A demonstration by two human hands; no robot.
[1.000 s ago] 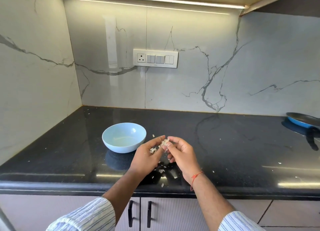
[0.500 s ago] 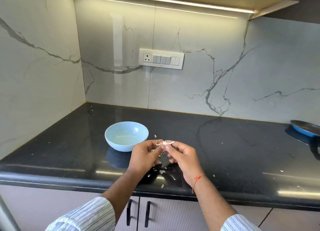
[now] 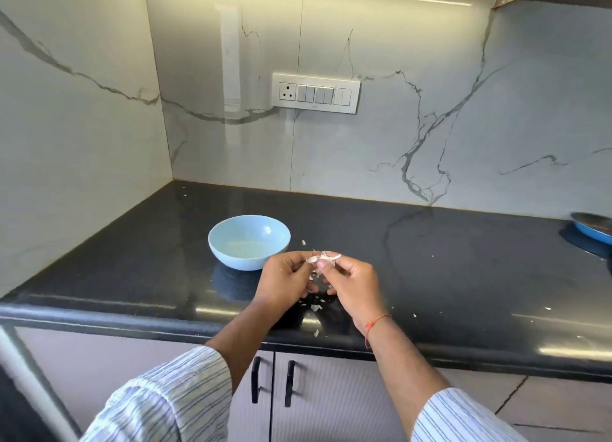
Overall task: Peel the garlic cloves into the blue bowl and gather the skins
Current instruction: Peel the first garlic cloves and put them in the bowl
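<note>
Just right of the bowl (image 3: 249, 242) and a bit nearer me, both hands are up off the bench (image 3: 463, 262) with the clove (image 3: 323, 259) pinched between them. Left hand (image 3: 287, 277) has its fingers curled on the clove's left end, right hand (image 3: 351, 280) grips the right end, so it lies roughly crosswise, skin flaring out. Left hand's the one closer to the bowl, so I'd guess the peeled clove drops off that way. Loose skins (image 3: 315, 307) sit on the bench right under the hands.
</note>
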